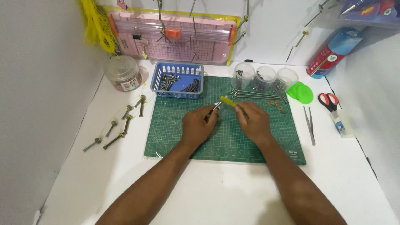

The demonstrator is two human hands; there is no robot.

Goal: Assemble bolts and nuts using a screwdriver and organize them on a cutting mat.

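Both hands meet at the centre of the frame over the green cutting mat (175, 137). Right hand (253, 121) has its grip closed on a small yellow-handled tool (227, 101), pinched at the fingertips with the handle pointing toward the upper left. Left hand (198, 125) has its grip closed narrowly on a thin metal piece (215, 108), whose tip shows just beside the yellow handle; whether the two touch cannot be told.

Above the hands, a row of long metal pins (256, 96) lies on the mat, with a few small washers (276, 103) near them. Behind those stand three clear plastic cups (265, 77), and green round lids (302, 92) sit to their right. A blue basket (178, 68) with dark metal parts stands at the mat's upper left corner. Left of the mat, bolts (120, 127) are strung out on the white bench (216, 191), near a clear round jar (123, 73). At the right lie tweezers (310, 124), red-handled scissors (328, 101) and a small glue bottle (339, 124).
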